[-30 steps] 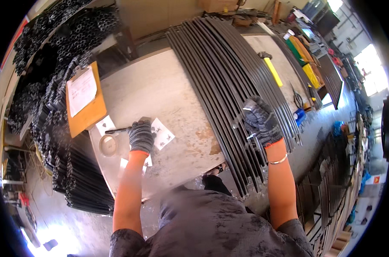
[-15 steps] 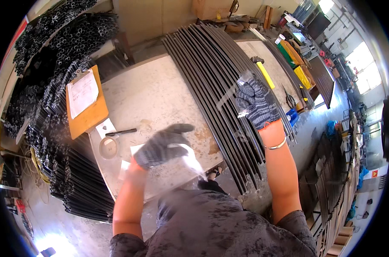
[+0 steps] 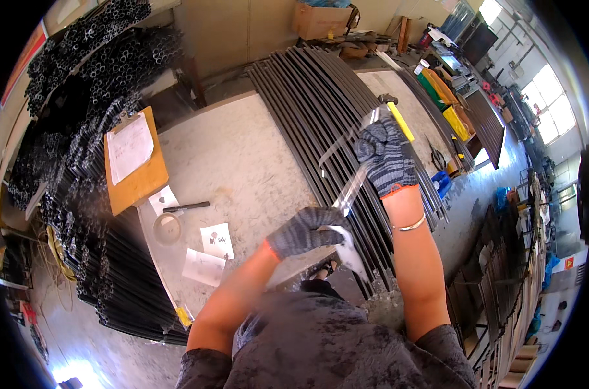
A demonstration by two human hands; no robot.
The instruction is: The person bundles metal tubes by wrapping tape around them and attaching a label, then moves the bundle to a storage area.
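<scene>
My right hand point(image 3: 386, 154), in a grey striped knit glove, is closed over the dark metal tubes on the table. Its fingers grip something clear and shiny that looks like a roll of clear tape point(image 3: 374, 117), mostly hidden by the glove. A glossy clear strip point(image 3: 351, 189) stretches from it down to my left hand point(image 3: 307, 232). The left hand, gloved too, pinches a white slip of paper point(image 3: 351, 254) that hangs beyond the fingertips. Under both hands lies the row of long dark tubes point(image 3: 307, 110).
On the pale tabletop point(image 3: 223, 142) lie a clipboard point(image 3: 153, 178), a black marker point(image 3: 187, 207), a tape ring point(image 3: 167, 229) and paper slips point(image 3: 216, 240). A yellow-handled hammer point(image 3: 401, 123) and scissors point(image 3: 437, 157) lie to the right. Stacked tubes point(image 3: 106, 175) fill the left.
My left hand has moved right with the white slip, toward the right hand. A clear strip now spans between the hands. The paper slips on the table are uncovered.
</scene>
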